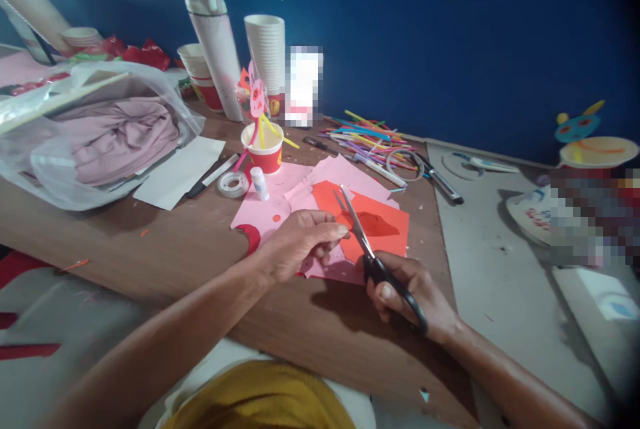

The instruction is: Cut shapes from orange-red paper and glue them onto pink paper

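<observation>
Nearby edges: the front edge of the brown wooden table is seen just below both hands; a grey board adjoins the table on the right.
Open room: bare wood is left in front of the hands and to their left; a clear tape roll, a white glue stick and a red-and-white paper cup are set behind them, by the pink paper sheet.
Left hand: closed in a pinch on the small red paper piece, which is held just above the orange-red paper sheet.
Right hand: wrapped tight round the handles of the black-handled steel scissors; the blades are parted at the piece.
Piece appearance: red and rounded, partly hidden by fingertips.
</observation>
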### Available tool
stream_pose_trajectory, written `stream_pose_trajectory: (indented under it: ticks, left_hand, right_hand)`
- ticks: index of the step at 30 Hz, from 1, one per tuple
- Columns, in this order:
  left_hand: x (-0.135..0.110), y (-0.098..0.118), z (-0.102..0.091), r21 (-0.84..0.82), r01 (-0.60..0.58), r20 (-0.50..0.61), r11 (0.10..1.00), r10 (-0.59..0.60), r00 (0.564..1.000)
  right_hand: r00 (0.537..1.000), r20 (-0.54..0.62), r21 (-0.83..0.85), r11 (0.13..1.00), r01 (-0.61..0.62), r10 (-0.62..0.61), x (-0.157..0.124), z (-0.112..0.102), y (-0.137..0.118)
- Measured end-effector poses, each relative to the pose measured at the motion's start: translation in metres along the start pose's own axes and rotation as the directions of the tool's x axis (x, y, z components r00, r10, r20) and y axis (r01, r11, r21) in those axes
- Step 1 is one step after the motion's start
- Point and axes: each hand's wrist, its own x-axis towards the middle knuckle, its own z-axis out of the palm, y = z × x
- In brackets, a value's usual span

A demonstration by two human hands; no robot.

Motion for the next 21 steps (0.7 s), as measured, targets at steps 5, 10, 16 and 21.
stream_pose_trajectory:
  ticks: [5,10,16,21]
  left_hand:
    - [0.001,-0.005,0.004,0.083,-0.084,-0.054,0.993,0.089,0.995]
    - [0.001,-0.006,0.005,0.12,-0.077,-0.145,0.99,0.094,0.985]
    - [-0.004,0.0,0.008,0.131,-0.066,-0.199,0.989,0.091,0.976]
    - [-0.004,0.004,0.009,0.136,-0.063,-0.184,0.989,0.088,0.979]
  right_hand:
    - [0.998,-0.039,0.022,0.999,0.044,-0.043,0.0,0.005,0.001]
    - [1.0,-0.006,0.03,0.999,0.015,-0.015,-0.001,0.007,0.004]
    - [0.999,0.03,-0.03,0.999,0.025,-0.024,-0.003,0.006,0.003]
    - [0.999,0.038,-0.047,0.998,0.031,-0.029,-0.004,0.006,0.002]
